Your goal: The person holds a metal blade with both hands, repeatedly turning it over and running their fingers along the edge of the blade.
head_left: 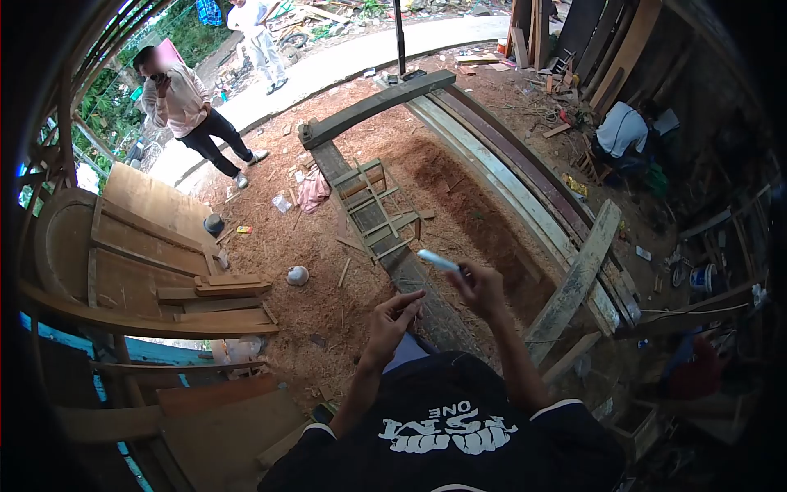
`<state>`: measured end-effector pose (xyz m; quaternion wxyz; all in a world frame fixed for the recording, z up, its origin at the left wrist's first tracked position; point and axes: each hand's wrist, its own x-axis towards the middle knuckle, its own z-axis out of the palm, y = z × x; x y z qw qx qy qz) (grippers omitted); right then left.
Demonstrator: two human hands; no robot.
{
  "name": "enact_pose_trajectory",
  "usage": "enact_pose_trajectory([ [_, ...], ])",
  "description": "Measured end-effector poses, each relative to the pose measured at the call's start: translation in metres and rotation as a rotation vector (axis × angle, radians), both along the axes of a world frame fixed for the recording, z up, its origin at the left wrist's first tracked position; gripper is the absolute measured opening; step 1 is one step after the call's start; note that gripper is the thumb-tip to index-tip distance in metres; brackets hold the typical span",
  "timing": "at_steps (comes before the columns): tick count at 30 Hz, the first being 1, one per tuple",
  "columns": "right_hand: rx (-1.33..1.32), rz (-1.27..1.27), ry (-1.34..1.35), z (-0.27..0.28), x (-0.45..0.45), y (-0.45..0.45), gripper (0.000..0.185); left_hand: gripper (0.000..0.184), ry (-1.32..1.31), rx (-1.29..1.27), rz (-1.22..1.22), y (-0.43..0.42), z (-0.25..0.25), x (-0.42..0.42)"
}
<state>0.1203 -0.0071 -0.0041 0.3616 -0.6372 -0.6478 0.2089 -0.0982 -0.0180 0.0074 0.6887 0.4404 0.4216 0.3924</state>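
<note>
In my right hand [481,289] is a slim, pale white tube-shaped thing [438,260], pointing away to the upper left. Its exact kind does not show. Just left of it, my left hand [396,321] has its fingers drawn together in a pinch; whatever may be between the fingertips is too small to make out. The two hands are close but apart. Beneath them runs a long dark wooden plank [443,316]. A light wooden frame of thin slats [373,201] lies on that plank, beyond my hands.
Long boards [508,176] lie to the right, with a slanted beam [578,283] across them. A curved beam [377,108] spans the far end. Wooden panels [152,254] stand left. One person [184,102] stands far left; another [627,131] crouches right. Shavings cover the ground.
</note>
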Motion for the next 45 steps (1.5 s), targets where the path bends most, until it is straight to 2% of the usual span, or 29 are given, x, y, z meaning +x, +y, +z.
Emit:
enact_pose_trajectory([
  [1, -0.043, -0.083, 0.031, 0.001, 0.004, 0.006, 0.030, 0.026, -0.010, 0.000, -0.005, 0.000, -0.001, 0.000],
  [5, 0.186, 0.315, -0.091, 0.021, -0.028, -0.014, 0.031, 0.027, -0.119, 0.079, -0.048, -0.001, -0.040, -0.012],
  [8, 0.145, 0.045, 0.001, -0.006, -0.007, 0.009, 0.032, 0.026, 0.003, -0.019, -0.018, 0.003, 0.004, -0.008],
  [9, 0.005, -0.041, 0.037, -0.002, 0.003, 0.017, 0.031, 0.026, -0.014, -0.017, -0.026, 0.002, 0.009, -0.008],
  [12, 0.131, 0.071, 0.055, 0.008, -0.013, 0.003, 0.032, 0.026, -0.024, 0.037, -0.035, 0.001, 0.004, -0.005],
  [13, 0.167, 0.200, -0.075, 0.011, -0.020, -0.006, 0.032, 0.027, -0.036, 0.048, -0.038, 0.000, -0.005, -0.007],
  [14, 0.130, 0.287, -0.042, 0.018, -0.027, -0.012, 0.031, 0.027, -0.054, 0.063, -0.043, 0.001, -0.019, -0.009],
  [16, 0.198, 0.180, -0.030, 0.008, -0.019, -0.006, 0.032, 0.026, -0.065, 0.048, -0.045, 0.004, -0.010, -0.002],
  [19, -0.069, -0.135, 0.165, 0.020, 0.003, 0.004, 0.034, 0.024, -0.038, 0.001, -0.034, 0.006, 0.007, 0.000],
  [23, 0.122, 0.246, -0.040, 0.018, -0.025, -0.016, 0.033, 0.026, -0.090, 0.054, -0.061, 0.008, -0.017, -0.002],
  [26, 0.016, 0.168, 0.033, 0.010, -0.021, -0.002, 0.033, 0.026, -0.061, 0.017, -0.026, 0.011, -0.015, -0.004],
  [27, -0.016, 0.043, 0.151, 0.007, -0.022, 0.007, 0.035, 0.025, -0.057, 0.004, -0.009, 0.013, -0.006, -0.006],
  [29, 0.014, 0.055, 0.078, 0.007, -0.024, 0.012, 0.035, 0.025, -0.040, 0.001, 0.016, 0.014, 0.008, -0.011],
  [30, 0.027, 0.061, 0.043, 0.009, -0.028, 0.013, 0.035, 0.026, -0.054, 0.042, 0.020, 0.014, -0.002, -0.016],
  [31, 0.074, 0.175, 0.090, 0.008, -0.038, 0.010, 0.035, 0.027, -0.065, 0.075, 0.020, 0.014, -0.020, -0.021],
  [32, 0.080, 0.293, -0.032, 0.011, -0.042, 0.007, 0.033, 0.028, -0.077, 0.109, 0.016, 0.011, -0.036, -0.026],
  [33, 0.055, 0.276, -0.020, 0.008, -0.045, 0.008, 0.033, 0.023, -0.103, 0.065, 0.023, 0.008, -0.040, -0.030],
  [36, -0.054, 0.150, 0.065, 0.005, -0.048, 0.021, 0.031, 0.015, 0.016, -0.040, 0.141, 0.006, 0.007, -0.026],
  [37, -0.100, 0.086, 0.100, 0.006, -0.048, 0.024, 0.031, 0.015, -0.031, -0.044, 0.132, 0.007, 0.001, -0.029],
  [40, 0.046, 0.309, 0.005, 0.014, -0.059, 0.010, 0.032, 0.018, -0.023, 0.094, 0.098, 0.004, -0.021, -0.033],
  [41, 0.130, 0.371, -0.018, 0.008, -0.060, 0.009, 0.033, 0.017, -0.012, 0.066, 0.100, 0.005, -0.025, -0.031],
  [44, 0.079, 0.173, 0.057, -0.011, -0.046, 0.020, 0.034, 0.015, 0.001, -0.012, 0.115, 0.004, -0.009, -0.026],
  [45, -0.031, 0.107, 0.075, 0.007, -0.040, 0.022, 0.034, 0.015, -0.009, -0.033, 0.119, 0.004, 0.001, -0.024],
])
